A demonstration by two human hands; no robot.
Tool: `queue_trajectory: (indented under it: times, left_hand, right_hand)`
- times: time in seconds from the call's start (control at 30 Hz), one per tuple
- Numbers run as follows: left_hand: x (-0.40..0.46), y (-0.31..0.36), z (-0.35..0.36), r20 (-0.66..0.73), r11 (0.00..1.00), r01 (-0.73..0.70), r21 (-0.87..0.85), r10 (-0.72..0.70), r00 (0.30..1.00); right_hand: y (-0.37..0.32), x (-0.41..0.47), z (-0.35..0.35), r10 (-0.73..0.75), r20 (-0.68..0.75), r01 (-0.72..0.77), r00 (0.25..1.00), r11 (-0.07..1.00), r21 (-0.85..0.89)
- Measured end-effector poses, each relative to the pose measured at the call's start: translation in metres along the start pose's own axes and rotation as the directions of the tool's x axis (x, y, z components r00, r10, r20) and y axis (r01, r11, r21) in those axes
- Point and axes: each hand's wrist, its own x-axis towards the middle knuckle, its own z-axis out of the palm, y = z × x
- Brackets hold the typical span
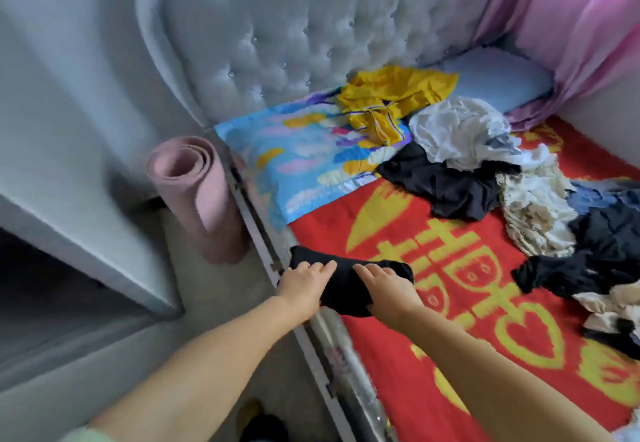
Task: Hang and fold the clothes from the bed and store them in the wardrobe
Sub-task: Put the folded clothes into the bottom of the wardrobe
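Observation:
A folded black garment (pixel 346 289) lies at the near left edge of the bed (pixel 398 240), on its red and yellow cover. My left hand (pixel 304 284) rests on the garment's left part with its fingers laid over the top. My right hand (pixel 384 289) lies on its right part, fingers stretched toward the left hand. Whether either thumb is tucked under the cloth is hidden. Loose clothes lie further back on the bed: a yellow garment (pixel 391 102), a white one (pixel 457 130), a black one (pixel 446 185), a cream one (pixel 533 213) and dark ones (pixel 595 254).
A colourful pillow (pixel 298 157) and a blue pillow (pixel 498 78) lie against the tufted grey headboard (pixel 294 36). A rolled pink mat (pixel 201 195) stands on the floor beside the bed. A grey cabinet edge (pixel 86 240) juts in at left. Pink curtains (pixel 571 26) hang at right.

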Motion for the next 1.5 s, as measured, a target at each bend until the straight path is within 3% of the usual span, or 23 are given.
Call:
queue_trajectory:
  times: [0.33,0.53,0.73,0.93,1.27,1.4,1.5]
  left_hand:
    - [-0.22,-0.204,0.043,-0.01,0.913,0.382,-0.145,-0.387,0.922]
    - [-0.385,-0.334,0.099,0.058,0.826,0.534,-0.182,-0.533,0.844]
    - [-0.483,-0.417,0.147,0.131,0.752,0.631,-0.19,-0.618,0.775]
    - [-0.494,-0.477,0.198,0.186,0.708,0.668,-0.227,-0.642,0.744]
    - [-0.422,-0.632,0.279,0.25,0.67,0.696,-0.259,-0.65,0.718]
    - [-0.378,-0.712,0.336,0.226,0.683,0.689,-0.245,-0.65,0.725]
    - [-0.345,-0.787,0.373,0.124,0.703,0.688,-0.18,-0.678,0.725]
  right_hand:
    - [-0.284,0.024,-0.003,-0.403,0.067,0.408,0.913,0.901,-0.15]
    - [-0.495,0.015,0.04,-0.571,0.159,0.59,0.805,0.797,-0.126]
    - [-0.632,0.014,0.081,-0.648,0.247,0.681,0.72,0.73,-0.068]
    - [-0.696,0.06,0.118,-0.677,0.335,0.731,0.656,0.679,-0.059]
    - [-0.788,0.218,0.17,-0.653,0.417,0.741,0.632,0.666,-0.082]
    - [-0.834,0.305,0.214,-0.66,0.379,0.744,0.649,0.654,-0.134]
    - [-0.874,0.374,0.247,-0.697,0.278,0.75,0.661,0.627,-0.211]
